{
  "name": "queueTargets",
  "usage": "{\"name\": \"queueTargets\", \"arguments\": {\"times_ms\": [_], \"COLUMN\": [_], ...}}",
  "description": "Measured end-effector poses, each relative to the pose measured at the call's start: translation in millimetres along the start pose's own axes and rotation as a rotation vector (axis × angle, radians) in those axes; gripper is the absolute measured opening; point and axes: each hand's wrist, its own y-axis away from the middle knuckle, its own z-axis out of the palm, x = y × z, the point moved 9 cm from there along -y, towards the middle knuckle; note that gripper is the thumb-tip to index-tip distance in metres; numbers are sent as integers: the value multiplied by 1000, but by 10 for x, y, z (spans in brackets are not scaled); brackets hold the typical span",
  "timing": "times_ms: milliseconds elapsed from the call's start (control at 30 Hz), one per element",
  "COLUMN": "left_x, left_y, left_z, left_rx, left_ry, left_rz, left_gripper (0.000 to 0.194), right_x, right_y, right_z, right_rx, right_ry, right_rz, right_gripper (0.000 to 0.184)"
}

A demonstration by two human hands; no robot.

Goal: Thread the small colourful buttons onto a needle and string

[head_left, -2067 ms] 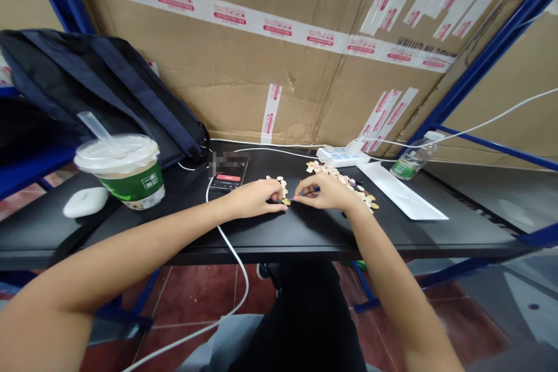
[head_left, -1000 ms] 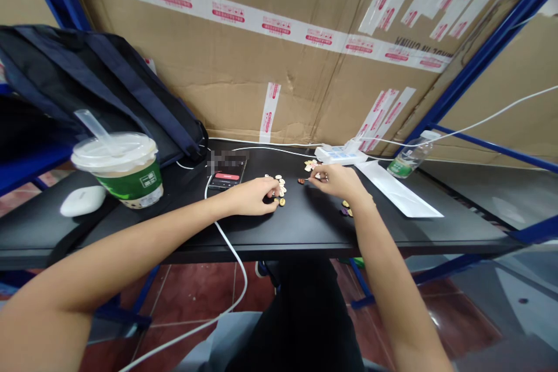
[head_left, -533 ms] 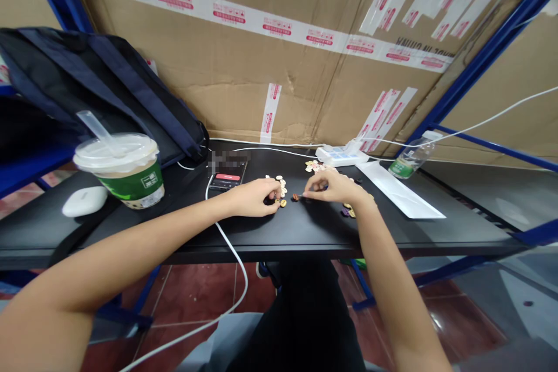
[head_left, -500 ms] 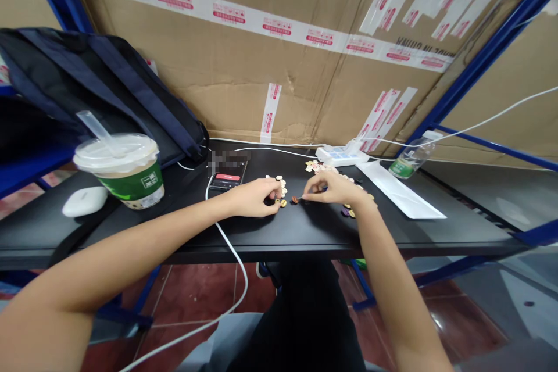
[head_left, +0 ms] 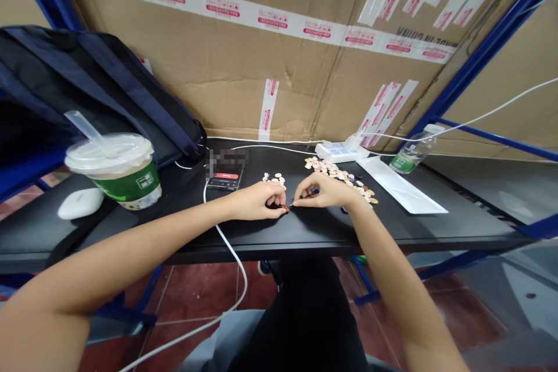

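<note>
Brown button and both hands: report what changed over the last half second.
The right hand moved left, bringing the brown button on the thin needle to the left hand, which now appears to pinch it. The right hand still holds the needle; smartphone, lidded cup and bottle stayed put.

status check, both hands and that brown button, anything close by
Left hand: pinching brown button. Right hand: holding thin metallic tool, tip at button, contact unclear. Close by: pale buttons, mixed button pile.
</note>
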Motion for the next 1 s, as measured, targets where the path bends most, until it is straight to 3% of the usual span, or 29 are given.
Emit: {"name": "queueTargets", "arguments": {"times_ms": [167, 367, 567, 700, 767, 867, 1000], "left_x": [-39, -62, -106, -154, -192, -269, -382], "left_y": [-1, 5, 9, 4, 1, 0, 3], "left_z": [-11, -38, -77, -97, -108, -116, -111], "left_rx": [9, 14, 50, 75, 98, 143, 200], "left_ry": [11, 65, 197, 292, 327, 404, 514], "left_rz": [-34, -66, -113, -127, -151, -209, -272], "left_gripper": [14, 15, 14, 16, 15, 12, 13], "right_x": [29, 232, 450, 456, 378, 176, -19], "right_y": [27, 77, 133, 211, 223, 169, 33], "right_z": [-55, -382, -447, -500, -521, -473, -161], "right_rx": [39, 344, 376, 426, 466, 461, 188], "right_ry": [31, 390, 640, 717, 707, 568, 181], "right_rz": [-3, 124, 346, 450, 420, 243, 39], "right_gripper": [28, 16, 16, 16, 14, 15, 30]}}
